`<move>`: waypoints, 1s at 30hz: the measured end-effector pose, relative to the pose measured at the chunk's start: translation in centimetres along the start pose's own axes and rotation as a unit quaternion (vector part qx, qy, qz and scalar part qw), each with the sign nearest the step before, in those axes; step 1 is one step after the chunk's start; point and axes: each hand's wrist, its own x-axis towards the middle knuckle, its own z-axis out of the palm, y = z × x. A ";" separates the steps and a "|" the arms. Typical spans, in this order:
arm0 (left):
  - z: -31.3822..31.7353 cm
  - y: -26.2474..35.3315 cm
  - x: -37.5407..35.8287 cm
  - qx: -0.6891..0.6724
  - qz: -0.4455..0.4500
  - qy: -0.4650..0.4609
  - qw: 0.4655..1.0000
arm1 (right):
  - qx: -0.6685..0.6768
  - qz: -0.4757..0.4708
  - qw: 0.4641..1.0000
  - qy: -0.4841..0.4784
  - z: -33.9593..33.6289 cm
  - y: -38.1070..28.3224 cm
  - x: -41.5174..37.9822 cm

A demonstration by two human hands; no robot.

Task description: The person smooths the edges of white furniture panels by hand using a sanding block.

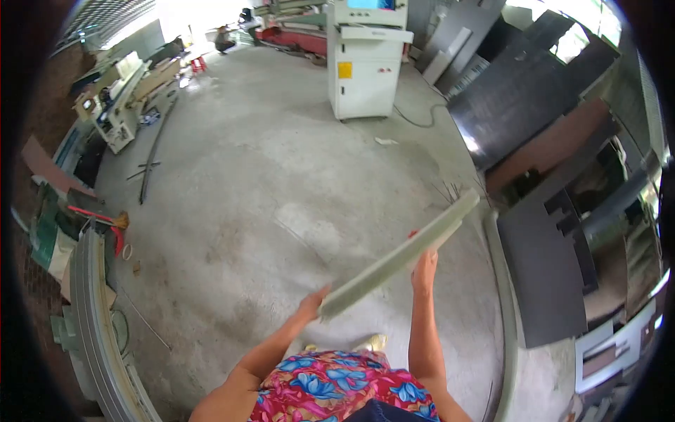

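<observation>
A long, pale green-grey board [401, 261] is held up in front of my body, slanting from lower left to upper right. My left hand [313, 304] grips its lower left end. My right hand [425, 264] holds the board nearer its far right end, from the underside and near edge. Fingers of both hands are partly hidden by the board. The concrete floor [267, 176] lies beneath it.
A white machine cabinet [365, 77] with a screen stands ahead. Dark panels [520, 91] lean along the right. Long metal profiles [91, 302] lie at the left, near a red-handled tool [91, 213]. A long strip [503, 288] runs along the right floor.
</observation>
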 end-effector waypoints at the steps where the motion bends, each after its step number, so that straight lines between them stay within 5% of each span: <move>1: -0.2 -2.4 0.9 0.146 0.006 -0.024 0.989 | 0.017 0.025 0.999 0.025 0.2 -0.2 0.1; 3: -6.9 8.4 -2.1 0.080 -0.064 0.024 0.994 | 0.045 0.037 0.997 0.055 0.5 -0.9 1.0; 5: -10.5 10.9 -3.2 -0.192 0.125 0.093 0.969 | 0.049 0.029 0.997 0.051 -0.1 -0.7 1.7; 7: -13.7 18.9 -6.5 -0.260 0.273 0.157 0.913 | 0.039 0.023 0.998 0.034 -0.9 1.1 2.5; 10: -14.4 26.3 -8.7 -0.175 0.422 0.128 0.880 | 0.035 0.026 0.998 0.053 0.9 0.4 1.8; 13: -13.4 28.7 -8.4 -0.090 0.361 0.221 0.901 | 0.041 -0.012 0.995 0.089 1.8 0.9 1.9; 16: -13.8 28.6 -5.8 -0.083 0.280 0.183 0.939 | 0.040 0.038 0.994 0.099 0.7 0.1 1.6; 17: -13.2 28.7 -5.7 -0.027 0.332 0.244 0.911 | 0.032 0.041 0.991 0.123 0.7 -0.1 1.4; 22: -11.4 28.2 -6.1 -0.061 0.330 0.200 0.921 | 0.018 0.005 0.971 0.238 0.2 -3.3 -4.5; 30: -9.2 28.1 -7.7 -0.094 0.343 0.188 0.915 | -0.057 -0.102 0.985 0.127 -2.5 -13.7 -14.9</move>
